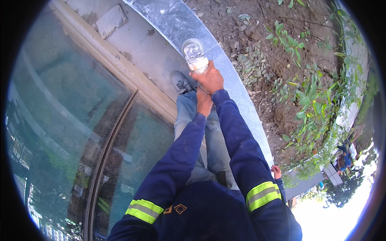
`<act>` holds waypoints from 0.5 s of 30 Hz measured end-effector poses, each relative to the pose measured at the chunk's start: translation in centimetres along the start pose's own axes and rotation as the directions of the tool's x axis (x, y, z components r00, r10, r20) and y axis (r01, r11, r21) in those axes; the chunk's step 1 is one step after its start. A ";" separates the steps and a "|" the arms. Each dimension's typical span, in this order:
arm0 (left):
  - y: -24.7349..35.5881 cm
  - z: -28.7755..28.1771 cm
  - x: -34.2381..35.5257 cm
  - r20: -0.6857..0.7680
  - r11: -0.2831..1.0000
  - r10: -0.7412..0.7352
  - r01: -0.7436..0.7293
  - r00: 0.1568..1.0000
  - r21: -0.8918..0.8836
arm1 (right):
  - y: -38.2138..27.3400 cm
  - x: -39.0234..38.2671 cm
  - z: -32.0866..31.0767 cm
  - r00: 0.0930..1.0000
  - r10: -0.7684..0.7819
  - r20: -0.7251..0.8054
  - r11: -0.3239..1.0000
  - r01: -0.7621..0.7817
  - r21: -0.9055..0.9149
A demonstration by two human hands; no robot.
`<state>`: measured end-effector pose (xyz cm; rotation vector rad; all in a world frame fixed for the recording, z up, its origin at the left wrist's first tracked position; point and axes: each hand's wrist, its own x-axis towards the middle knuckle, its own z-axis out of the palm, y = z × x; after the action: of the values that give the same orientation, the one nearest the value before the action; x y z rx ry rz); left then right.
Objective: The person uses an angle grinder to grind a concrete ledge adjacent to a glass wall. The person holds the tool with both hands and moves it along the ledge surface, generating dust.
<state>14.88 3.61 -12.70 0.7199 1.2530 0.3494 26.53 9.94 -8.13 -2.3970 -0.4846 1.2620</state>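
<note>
An angle grinder (197,58) with a pale, dusty metal head is held out over the grey stone kerb (229,76). Its round disc (192,43) lies at or just over the kerb's top; exact contact cannot be told. My right hand (211,78) is wrapped round the tool just behind the head. Closer to my body, my left hand (204,103) is closed on its rear part. Most of the grinder's body is hidden by my hands. Below them are my jeans and one dusty shoe (181,82).
Left stands a large glass pane (60,100) with a pale frame sill (102,52). A flat stone piece (111,21) lies on the concrete strip. Right of the kerb are soil and leafy plants (307,100). Another person's hand (276,172) shows by my right arm.
</note>
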 end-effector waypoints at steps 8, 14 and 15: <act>-1.3 -1.6 -5.0 0.052 0.967 -0.034 0.020 0.998 0.256 | 4.0 -4.0 1.4 0.995 0.084 0.061 0.996 -0.082 -0.027; 1.1 2.6 -3.8 0.164 0.962 -0.077 0.030 0.983 0.273 | 5.7 -2.2 -1.9 0.984 0.165 -0.065 0.985 -0.162 0.053; 1.7 2.9 -2.8 0.168 0.960 -0.074 0.024 0.983 0.279 | 5.5 -1.2 -2.3 0.986 0.144 -0.089 0.988 -0.138 0.073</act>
<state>17.04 2.29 -9.14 0.9352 1.1587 0.0659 28.48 4.19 -8.81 -2.4577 -0.2449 1.1968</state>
